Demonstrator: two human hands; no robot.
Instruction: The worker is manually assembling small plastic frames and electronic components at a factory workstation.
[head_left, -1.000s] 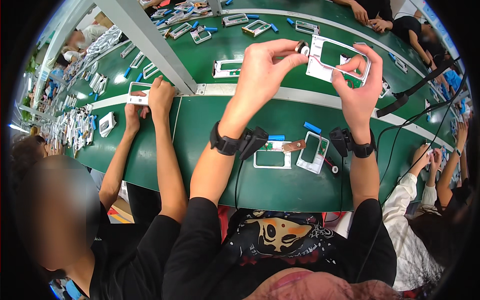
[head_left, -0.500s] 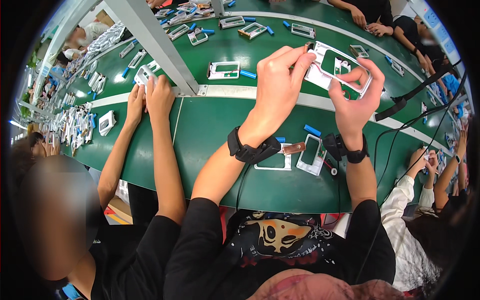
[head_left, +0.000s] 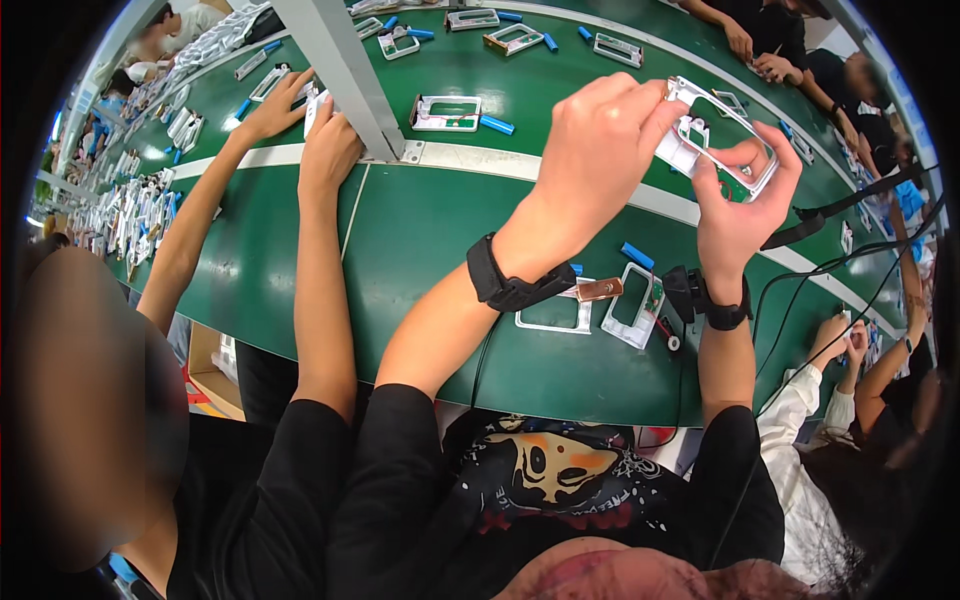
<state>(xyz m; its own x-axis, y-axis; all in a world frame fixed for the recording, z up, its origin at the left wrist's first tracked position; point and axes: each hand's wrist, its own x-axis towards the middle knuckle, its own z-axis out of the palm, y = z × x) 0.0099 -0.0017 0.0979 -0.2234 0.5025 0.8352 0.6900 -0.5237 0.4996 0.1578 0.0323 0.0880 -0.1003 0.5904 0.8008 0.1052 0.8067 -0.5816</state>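
Observation:
Above the table's far half, my right hand (head_left: 745, 205) grips a white plastic frame (head_left: 678, 152) by its right end, fingers bent through and around the opening. A green circuit board piece shows inside the frame near those fingers. My left hand (head_left: 605, 150) is closed at the frame's upper left end, where a small brown plate (head_left: 671, 91) shows at the fingertips; the hand hides most of it. Below lie a second white frame (head_left: 632, 325), another frame (head_left: 555, 322) with a copper-coloured plate (head_left: 600, 289) on it, a blue cylinder (head_left: 637, 256) and a small black-and-red round part (head_left: 669, 338).
A grey metal post (head_left: 345, 75) rises from the white rail (head_left: 480, 160) across the green table (head_left: 440, 230). More frames and blue cylinders lie beyond. Black cables (head_left: 790, 265) hang at right. A co-worker's hands (head_left: 330, 140) work at left; others sit around.
Both my hands and the frame have shifted right in the picture, with the left fingers now closer against the frame's end. The co-worker's left hand has moved up and apart from their right.

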